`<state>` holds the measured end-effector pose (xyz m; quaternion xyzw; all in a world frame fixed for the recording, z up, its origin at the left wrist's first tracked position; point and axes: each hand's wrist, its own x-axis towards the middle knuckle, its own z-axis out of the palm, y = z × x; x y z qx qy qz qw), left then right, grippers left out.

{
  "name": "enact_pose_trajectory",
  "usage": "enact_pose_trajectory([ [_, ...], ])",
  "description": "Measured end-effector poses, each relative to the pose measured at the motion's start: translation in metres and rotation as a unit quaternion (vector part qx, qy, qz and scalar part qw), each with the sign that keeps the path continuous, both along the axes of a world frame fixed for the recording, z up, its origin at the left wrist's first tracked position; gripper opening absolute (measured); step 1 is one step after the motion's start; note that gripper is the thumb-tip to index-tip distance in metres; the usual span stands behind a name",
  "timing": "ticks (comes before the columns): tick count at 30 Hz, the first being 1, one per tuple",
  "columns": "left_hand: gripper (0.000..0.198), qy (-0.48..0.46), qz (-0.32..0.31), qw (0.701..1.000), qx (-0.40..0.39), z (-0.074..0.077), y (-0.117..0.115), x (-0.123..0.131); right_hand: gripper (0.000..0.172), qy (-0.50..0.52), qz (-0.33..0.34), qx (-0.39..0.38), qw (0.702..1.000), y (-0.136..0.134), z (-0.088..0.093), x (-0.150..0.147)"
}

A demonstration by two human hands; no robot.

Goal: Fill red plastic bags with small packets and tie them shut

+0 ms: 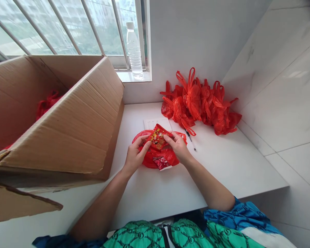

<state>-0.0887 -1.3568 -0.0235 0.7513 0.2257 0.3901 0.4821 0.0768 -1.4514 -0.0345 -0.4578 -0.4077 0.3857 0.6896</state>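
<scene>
Between my two hands is a small red packet (158, 136) with yellow and white print. My left hand (136, 153) pinches its left edge between thumb and fingers. On its right side my right hand (179, 146) grips it, thumb on top. Beneath the packet a red plastic bag (147, 161) lies spread on the white table. A second small packet, dark red with white lettering (162, 163), rests on the near part of that bag. What else the bag may hold is hidden.
Several tied red bags (193, 100) are heaped at the back right. A pen (191, 140) and a white notepad (150, 123) lie behind my hands. The large cardboard box (74, 127) at left has red bags inside. A water bottle (134, 51) stands on the windowsill.
</scene>
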Motion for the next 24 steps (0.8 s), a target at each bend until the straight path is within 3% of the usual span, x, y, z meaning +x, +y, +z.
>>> enact_pose_trajectory([
  [8, 0.038, -0.031, -0.092, 0.975, -0.200, 0.003, -0.011, 0.004, 0.032, -0.091, -0.044, -0.004, 0.995, -0.002, 0.001, -0.003],
  [12, 0.046, -0.026, -0.125, 0.969, -0.210, 0.002, -0.015, 0.007, 0.031, -0.080, -0.005, 0.042, 0.996, -0.007, 0.004, -0.001],
  [19, 0.034, -0.048, -0.015, 0.987, -0.155, 0.008, -0.007, 0.001, 0.032, -0.157, 0.080, -0.005, 0.984, -0.015, 0.010, 0.006],
  [24, 0.033, -0.069, 0.011, 0.985, -0.158, 0.013, -0.009, 0.000, 0.034, -0.110, 0.112, -0.026, 0.987, -0.016, 0.013, 0.006],
])
